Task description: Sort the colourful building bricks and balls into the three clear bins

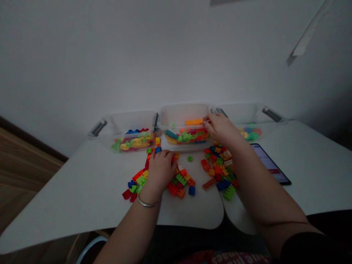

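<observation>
My right hand (220,128) pinches one end of a long orange toy building brick (194,122) above the middle clear plastic box (184,108). Inside that box lie green, red, yellow and teal pieces (189,136). My left hand (161,165), with a metal bangle at the wrist, rests with bent, slightly spread fingers on a pile of mixed bricks (140,179); its fingertips are partly hidden, and I see nothing held in it. Right of it lie more loose bricks, among them a blue one (191,190) and a small green ring (190,158).
A left clear box (132,116) and a right clear box (239,110) hold more colourful pieces. Another brick pile (218,165) lies under my right forearm. A phone (271,165) with a lit screen lies on the white table (90,198). The wall stands close behind the boxes.
</observation>
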`<state>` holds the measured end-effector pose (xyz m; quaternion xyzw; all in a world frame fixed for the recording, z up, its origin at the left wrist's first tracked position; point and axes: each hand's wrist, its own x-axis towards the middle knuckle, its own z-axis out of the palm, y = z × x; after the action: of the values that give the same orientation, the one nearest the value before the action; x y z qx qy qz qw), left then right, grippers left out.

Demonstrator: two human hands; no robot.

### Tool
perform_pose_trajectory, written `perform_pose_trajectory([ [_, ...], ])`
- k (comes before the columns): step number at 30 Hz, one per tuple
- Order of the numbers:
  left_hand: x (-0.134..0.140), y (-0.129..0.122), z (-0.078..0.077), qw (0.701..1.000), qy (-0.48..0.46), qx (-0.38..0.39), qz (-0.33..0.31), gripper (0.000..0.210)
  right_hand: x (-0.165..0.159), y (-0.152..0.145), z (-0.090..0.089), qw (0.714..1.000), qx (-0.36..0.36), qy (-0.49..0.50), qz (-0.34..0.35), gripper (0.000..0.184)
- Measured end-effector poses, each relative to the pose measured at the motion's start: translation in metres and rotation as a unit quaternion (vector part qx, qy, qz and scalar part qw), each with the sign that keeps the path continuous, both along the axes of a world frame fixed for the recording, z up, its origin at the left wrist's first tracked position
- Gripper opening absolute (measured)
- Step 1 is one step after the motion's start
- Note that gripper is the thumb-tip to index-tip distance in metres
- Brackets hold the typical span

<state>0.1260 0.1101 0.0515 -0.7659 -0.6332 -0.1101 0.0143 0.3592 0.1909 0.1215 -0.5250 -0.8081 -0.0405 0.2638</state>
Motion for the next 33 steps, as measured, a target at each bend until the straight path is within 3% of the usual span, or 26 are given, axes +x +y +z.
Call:
perform_pose_trajectory([
  [8, -0.001, 0.000, -0.001, 1.000, -0.003, 0.005, -0.005, 0.036, 0.000, -0.010, 0.008, 0.984, 0.107, 0.136, 0.037, 0.027],
  [10, -0.001, 0.000, -0.002, 1.000, -0.005, 0.010, -0.008, 0.036, -0.004, -0.019, 0.014, 0.989, 0.077, 0.118, 0.050, 0.023],
  [13, -0.001, 0.000, -0.002, 1.000, -0.005, 0.011, -0.011, 0.035, -0.013, -0.030, 0.019, 0.992, -0.027, 0.030, 0.122, 0.021],
  [16, -0.001, 0.000, -0.001, 1.000, 0.000, 0.008, -0.009, 0.035, -0.025, -0.033, 0.014, 0.966, -0.149, -0.081, 0.193, 0.020],
  [19, 0.000, 0.001, 0.000, 1.000, 0.007, 0.004, -0.006, 0.034, -0.034, -0.031, 0.004, 0.944, -0.219, -0.150, 0.196, 0.024],
  [26, 0.000, 0.002, -0.002, 1.000, 0.007, 0.003, -0.004, 0.034, -0.050, -0.029, -0.021, 0.939, -0.221, -0.224, 0.136, 0.029],
  [33, 0.000, 0.001, -0.001, 1.000, 0.007, 0.000, -0.009, 0.034, -0.061, -0.032, -0.039, 0.941, -0.181, -0.242, 0.151, 0.028],
])
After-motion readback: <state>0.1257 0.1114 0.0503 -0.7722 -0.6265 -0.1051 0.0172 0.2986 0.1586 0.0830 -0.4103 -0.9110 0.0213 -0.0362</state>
